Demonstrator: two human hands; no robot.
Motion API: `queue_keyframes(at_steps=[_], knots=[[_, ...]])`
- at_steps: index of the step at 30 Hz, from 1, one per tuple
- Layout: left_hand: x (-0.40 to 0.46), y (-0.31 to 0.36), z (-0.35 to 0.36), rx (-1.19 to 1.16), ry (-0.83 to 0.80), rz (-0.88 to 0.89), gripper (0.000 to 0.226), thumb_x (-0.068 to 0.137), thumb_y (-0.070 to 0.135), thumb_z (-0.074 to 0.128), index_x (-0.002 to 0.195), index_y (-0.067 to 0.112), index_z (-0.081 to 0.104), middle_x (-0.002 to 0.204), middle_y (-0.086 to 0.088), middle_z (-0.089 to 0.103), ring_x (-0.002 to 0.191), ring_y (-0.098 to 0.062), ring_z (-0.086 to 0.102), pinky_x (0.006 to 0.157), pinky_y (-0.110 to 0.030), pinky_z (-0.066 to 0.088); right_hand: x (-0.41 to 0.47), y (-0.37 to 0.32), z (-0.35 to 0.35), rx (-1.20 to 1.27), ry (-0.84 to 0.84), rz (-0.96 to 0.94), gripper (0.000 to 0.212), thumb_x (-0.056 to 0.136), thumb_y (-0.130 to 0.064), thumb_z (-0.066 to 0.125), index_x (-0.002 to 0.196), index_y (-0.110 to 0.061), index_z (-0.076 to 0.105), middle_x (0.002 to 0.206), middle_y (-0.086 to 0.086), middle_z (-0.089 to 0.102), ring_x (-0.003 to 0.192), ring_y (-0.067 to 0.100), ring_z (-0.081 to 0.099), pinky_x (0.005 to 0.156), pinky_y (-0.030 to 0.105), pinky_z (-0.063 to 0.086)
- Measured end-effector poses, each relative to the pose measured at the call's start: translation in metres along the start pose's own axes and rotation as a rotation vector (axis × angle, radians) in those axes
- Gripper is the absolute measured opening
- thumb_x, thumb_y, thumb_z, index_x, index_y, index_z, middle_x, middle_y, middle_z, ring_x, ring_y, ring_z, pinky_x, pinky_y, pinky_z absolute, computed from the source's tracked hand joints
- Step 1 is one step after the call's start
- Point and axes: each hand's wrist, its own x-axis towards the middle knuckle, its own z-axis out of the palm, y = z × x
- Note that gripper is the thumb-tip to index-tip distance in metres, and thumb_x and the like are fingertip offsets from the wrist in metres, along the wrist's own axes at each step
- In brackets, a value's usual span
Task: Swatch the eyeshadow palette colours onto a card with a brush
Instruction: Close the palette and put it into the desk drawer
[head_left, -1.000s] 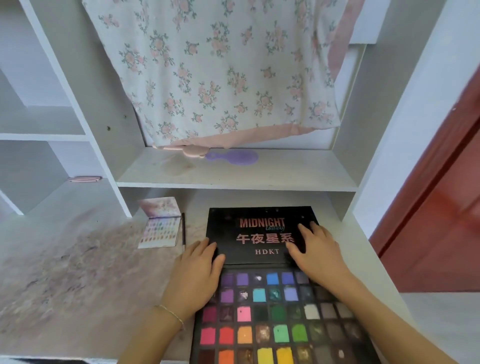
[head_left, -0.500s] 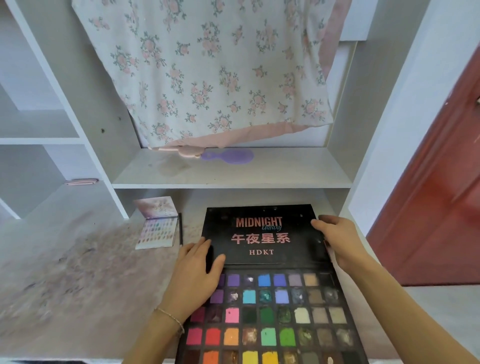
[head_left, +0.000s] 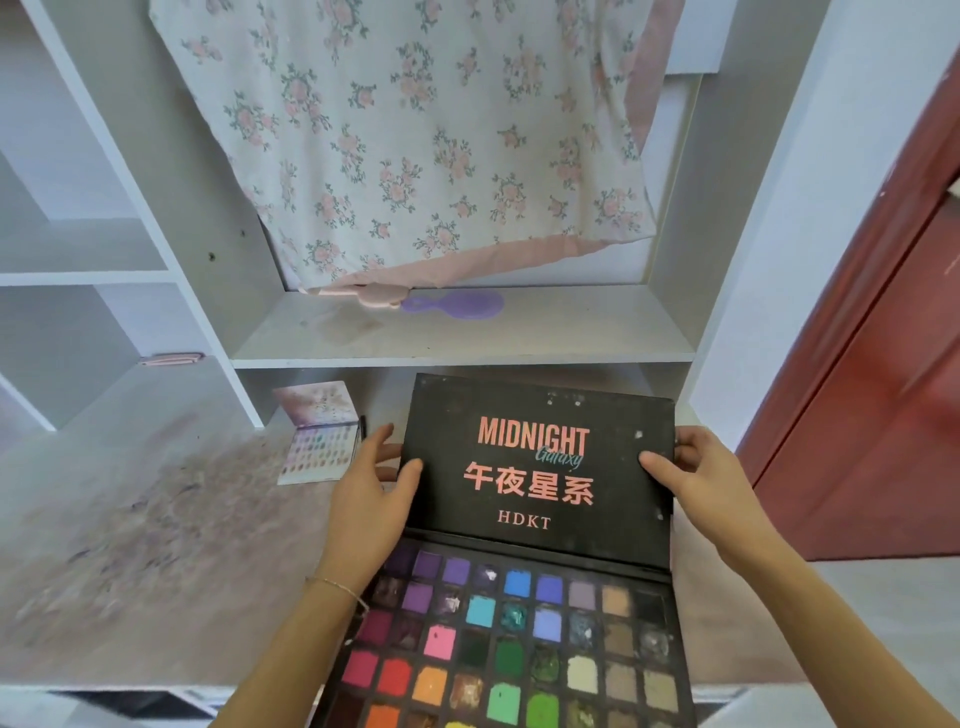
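Observation:
A large black eyeshadow palette (head_left: 519, 649) lies open on the desk in front of me, with several rows of coloured pans. Its black lid (head_left: 535, 467), printed MIDNIGHT Galaxy and HDKT, is tilted up off the desk. My left hand (head_left: 371, 499) grips the lid's left edge, thumb on the front and fingers behind. My right hand (head_left: 696, 470) grips the right edge the same way. A small open palette or swatch card (head_left: 319, 436) lies left of the lid, with a thin dark stick (head_left: 362, 428), perhaps a brush, along its right side.
The stained desk top (head_left: 130, 545) spreads to the left. A shelf (head_left: 467, 338) just behind the lid holds a purple hairbrush (head_left: 460, 305) and a pink item. A floral cloth (head_left: 415, 140) hangs above it. A red door (head_left: 883, 364) stands at the right.
Both hands left the flat lid's face and took its side edges. The lid has risen from lying flat to tilted up toward me.

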Motion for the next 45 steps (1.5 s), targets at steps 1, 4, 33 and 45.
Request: queue_keyframes(at_steps=[1,4,33,45], knots=[[0.005,0.003,0.0,-0.031,0.019,-0.006,0.044,0.087,0.019,0.057,0.129,0.02,0.044,0.104,0.002,0.059,0.086,-0.001,0.055,0.071,-0.015,0.043,-0.001,-0.002,0.0,-0.019,0.005,-0.041,0.016,0.086,-0.016,0.06,0.093,-0.023,0.047,0.092,-0.006,0.062,0.083,0.003,0.059,0.058,0.014,0.042],[0.021,0.014,-0.001,-0.023,0.106,0.052,0.03,0.087,0.022,0.058,0.117,0.022,0.052,0.089,0.011,0.057,0.082,0.003,0.053,0.069,-0.01,0.041,0.002,-0.01,0.004,-0.084,0.062,-0.17,0.021,0.087,-0.018,0.059,0.097,-0.025,0.042,0.089,-0.016,0.054,0.081,-0.002,0.054,0.051,0.009,0.042],[-0.092,-0.028,-0.048,0.454,-0.205,0.32,0.025,0.084,0.026,0.063,0.109,0.022,0.065,0.12,0.008,0.058,0.111,-0.009,0.049,0.097,-0.023,0.034,-0.084,0.039,-0.027,-0.758,-0.262,-0.451,0.041,0.089,-0.031,0.055,0.128,-0.022,0.049,0.138,-0.015,0.039,0.126,0.007,0.041,0.1,0.016,0.027],[-0.095,-0.02,-0.018,0.574,0.022,0.257,0.026,0.084,0.017,0.061,0.11,0.014,0.063,0.121,-0.007,0.059,0.114,-0.027,0.05,0.094,-0.039,0.035,-0.088,0.02,0.01,-0.691,-0.111,-0.428,0.041,0.091,-0.021,0.052,0.131,-0.015,0.045,0.139,0.0,0.043,0.127,0.013,0.036,0.109,0.026,0.024]])
